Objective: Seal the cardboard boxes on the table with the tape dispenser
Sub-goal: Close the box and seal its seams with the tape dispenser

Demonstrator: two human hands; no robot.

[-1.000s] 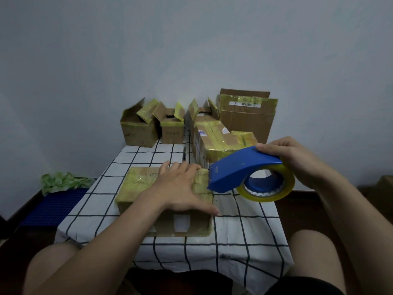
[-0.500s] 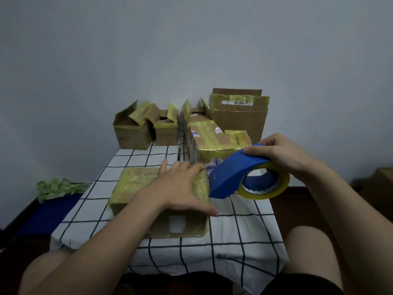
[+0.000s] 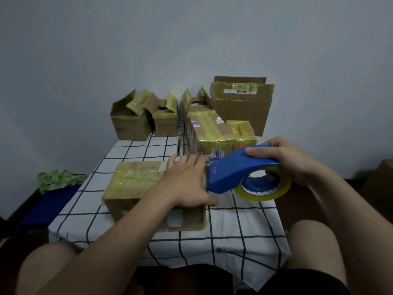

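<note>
At the bottom edge: bare knees, black shorts. Just beyond is a small table under a white cloth with black grid lines (image 3: 234, 226), soft and creased where it hangs.

At the table's front sits a closed rectangular brown cardboard box (image 3: 136, 188). Its top is wrapped in glossy yellowish tape, and there are pale patches on the near side. The left hand (image 3: 187, 182) lies flat on the box's right half, fingers straight and slightly spread, thumb along the near top edge, pressing down.

The right hand (image 3: 285, 160) is curled round the blue plastic tape dispenser (image 3: 234, 169), gripping its smooth curved top. A yellowish clear tape roll (image 3: 263, 195) sits in it. The dispenser nose meets the box's right top edge, just beside the left fingers; whether it touches them cannot be told.

Further back on the right:
- a heavily taped carton (image 3: 210, 133)
- a small yellow-wrapped box (image 3: 242, 130) touching it
- a tall brown box with a barcode label (image 3: 242, 107)

Back left are an open-flapped brown box (image 3: 129, 124) and a smaller open-flapped box (image 3: 165, 122). A slim dark object (image 3: 179, 145) lies between the groups.

On the floor, left: crumpled green material (image 3: 57, 179) on a blue ribbed mat (image 3: 49, 207).
</note>
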